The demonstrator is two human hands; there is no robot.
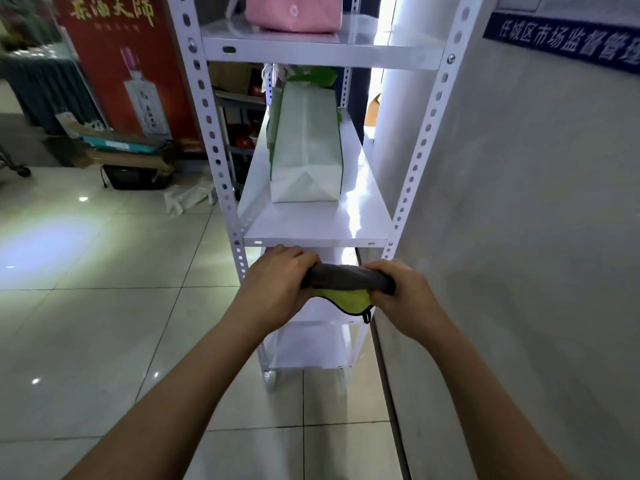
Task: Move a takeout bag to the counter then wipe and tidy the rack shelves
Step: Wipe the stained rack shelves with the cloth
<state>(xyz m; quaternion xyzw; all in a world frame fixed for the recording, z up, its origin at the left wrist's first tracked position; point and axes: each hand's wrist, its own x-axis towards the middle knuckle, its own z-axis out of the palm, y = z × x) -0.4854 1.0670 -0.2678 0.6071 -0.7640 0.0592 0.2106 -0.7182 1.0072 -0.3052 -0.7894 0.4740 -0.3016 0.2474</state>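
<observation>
A white metal rack [221, 140] stands in front of me against the wall. On its middle shelf [311, 233] sits a white takeout bag [306, 147] with green edging, upright. A pink bag [294, 12] rests on the shelf above. Below the middle shelf's front edge, my left hand [277, 282] and my right hand [401, 292] each grip one end of a rolled grey and yellow cloth [349, 282], stretched between them. Lower shelves are partly hidden behind the hands and cloth.
A grey wall [519, 202] runs close on the right of the rack. Left of the rack is tiled floor [104, 306], with a red poster board [128, 64], stacked flat boxes [128, 150] and a dark bag [135, 176] at the back.
</observation>
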